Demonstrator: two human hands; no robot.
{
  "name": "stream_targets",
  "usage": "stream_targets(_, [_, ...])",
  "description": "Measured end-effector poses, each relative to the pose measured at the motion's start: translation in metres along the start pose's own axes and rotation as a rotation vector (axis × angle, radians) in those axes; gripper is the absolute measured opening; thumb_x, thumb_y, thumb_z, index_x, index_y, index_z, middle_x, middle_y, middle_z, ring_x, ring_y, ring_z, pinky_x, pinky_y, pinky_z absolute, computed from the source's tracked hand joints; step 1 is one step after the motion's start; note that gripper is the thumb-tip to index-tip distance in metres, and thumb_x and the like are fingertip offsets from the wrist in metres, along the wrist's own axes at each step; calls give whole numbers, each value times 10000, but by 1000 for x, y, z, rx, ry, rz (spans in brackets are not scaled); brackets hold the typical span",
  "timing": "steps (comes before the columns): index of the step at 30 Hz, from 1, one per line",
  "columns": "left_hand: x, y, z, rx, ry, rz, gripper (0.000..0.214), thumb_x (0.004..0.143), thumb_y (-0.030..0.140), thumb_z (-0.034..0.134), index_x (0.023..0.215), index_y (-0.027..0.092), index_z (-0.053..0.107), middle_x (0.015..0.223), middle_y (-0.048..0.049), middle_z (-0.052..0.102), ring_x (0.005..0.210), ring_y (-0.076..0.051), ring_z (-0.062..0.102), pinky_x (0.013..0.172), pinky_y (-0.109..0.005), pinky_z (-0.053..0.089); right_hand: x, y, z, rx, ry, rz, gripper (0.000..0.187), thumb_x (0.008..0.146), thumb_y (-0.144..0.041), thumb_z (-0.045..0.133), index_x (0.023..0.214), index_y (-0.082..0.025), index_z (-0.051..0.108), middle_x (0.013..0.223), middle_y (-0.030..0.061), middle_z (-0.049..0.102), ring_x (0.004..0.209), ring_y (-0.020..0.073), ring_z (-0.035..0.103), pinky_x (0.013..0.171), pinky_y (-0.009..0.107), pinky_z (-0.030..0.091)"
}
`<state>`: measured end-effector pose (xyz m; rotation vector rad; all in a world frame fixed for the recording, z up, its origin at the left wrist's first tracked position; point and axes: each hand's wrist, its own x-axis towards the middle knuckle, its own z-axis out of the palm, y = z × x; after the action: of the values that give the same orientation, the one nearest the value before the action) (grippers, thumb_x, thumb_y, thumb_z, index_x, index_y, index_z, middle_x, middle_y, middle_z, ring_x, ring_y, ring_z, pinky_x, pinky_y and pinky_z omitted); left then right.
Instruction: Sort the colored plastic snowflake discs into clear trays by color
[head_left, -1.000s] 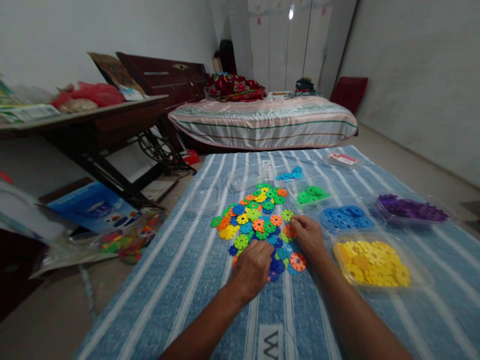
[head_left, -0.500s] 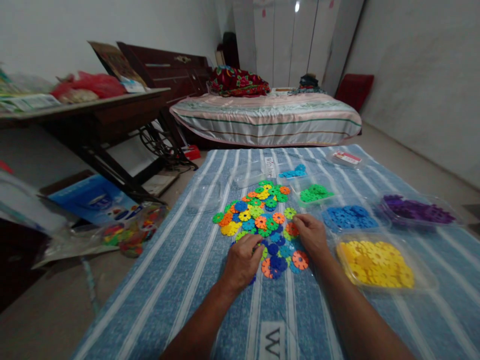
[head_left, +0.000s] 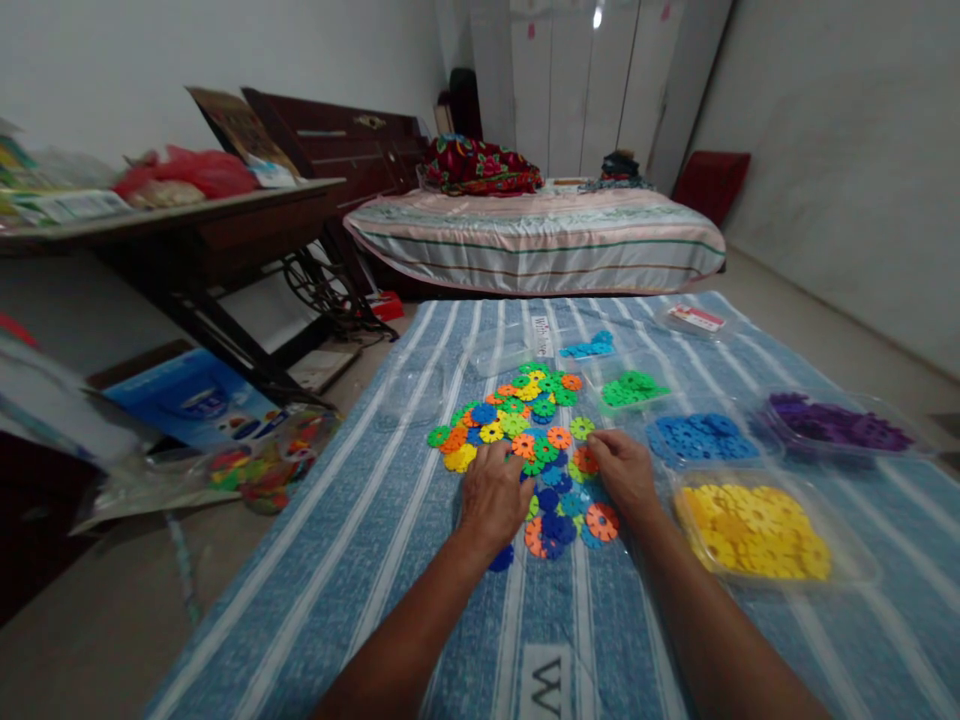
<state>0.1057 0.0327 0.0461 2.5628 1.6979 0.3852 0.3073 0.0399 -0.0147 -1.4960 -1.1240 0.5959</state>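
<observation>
A heap of flat plastic snowflake discs in mixed colours lies on a blue striped cloth. My left hand rests palm down on the heap's near left part, fingers curled over the discs; what it holds is hidden. My right hand lies on the heap's right edge, fingertips pinched at an orange disc. Another orange disc sits just below that hand.
Clear trays on the right hold sorted discs: yellow, blue, purple, green. Light blue discs lie further back. An empty clear tray is on the left. A bed and wooden desk stand behind.
My left hand has slid from the heap's near centre leftward and then forward over the discs. My right hand has stayed at the right edge.
</observation>
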Motion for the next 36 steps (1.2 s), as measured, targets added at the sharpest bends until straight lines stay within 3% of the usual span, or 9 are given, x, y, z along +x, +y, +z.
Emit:
stream_targets(3, [8, 6, 0, 9, -58, -37, 135, 843, 277, 693, 922, 168, 706, 1081, -118, 635, 1060, -293, 563, 906, -440, 490, 0, 0, 1, 3, 1, -12, 325, 774, -461, 563, 773, -197, 754, 801, 59, 738, 776, 240, 656, 757, 358, 490])
stream_targets(9, [14, 11, 5, 37, -59, -39, 88, 865, 224, 631, 865, 167, 699, 1001, -116, 634, 1017, -288, 560, 856, -414, 476, 1, 3, 2, 10, 0, -19, 316, 777, -453, 560, 777, -198, 748, 817, 62, 735, 797, 243, 660, 777, 365, 490])
stream_targets(15, [15, 0, 8, -23, 57, 40, 233, 943, 203, 488, 801, 175, 670, 875, -88, 653, 902, -235, 592, 848, -380, 469, 2, 3, 3, -2, -3, -30, 326, 778, -459, 540, 768, -203, 740, 810, 58, 731, 785, 240, 648, 772, 362, 479])
stream_targets(19, [17, -9, 4, -232, 124, -38, 266, 934, 242, 479, 748, 183, 660, 813, -53, 671, 842, -199, 618, 806, -327, 465, 2, 2, 4, -8, 4, -33, 333, 782, -465, 536, 760, -204, 741, 803, 54, 733, 754, 230, 640, 763, 355, 484])
stream_targets(24, [22, -13, -4, -520, 47, -258, 227, 848, 323, 529, 700, 195, 642, 641, 23, 625, 647, -150, 600, 637, -261, 430, 2, 0, 5, -13, 2, -47, 334, 791, -449, 525, 759, -201, 745, 771, 42, 716, 741, 216, 637, 737, 333, 481])
stream_targets(30, [24, -8, -6, -818, -88, -411, 216, 761, 387, 555, 680, 195, 613, 547, 31, 608, 503, -133, 553, 528, -240, 422, 3, -1, 6, -6, 8, -50, 314, 789, -429, 520, 739, -216, 744, 769, 34, 716, 766, 218, 650, 742, 328, 484])
stream_targets(33, [30, 1, -9, -874, -148, -435, 211, 751, 377, 578, 664, 186, 600, 538, 24, 615, 469, -112, 527, 491, -217, 402, 3, -1, 6, -15, 3, -53, 314, 792, -423, 517, 734, -216, 745, 780, 37, 720, 770, 219, 651, 752, 330, 483])
stream_targets(36, [53, 19, -16, -971, -180, -394, 189, 761, 338, 605, 673, 171, 599, 564, 8, 637, 468, -93, 528, 480, -197, 397, 3, -1, 6, -30, -5, -67, 308, 800, -413, 517, 749, -215, 748, 777, 35, 714, 768, 214, 645, 761, 327, 478])
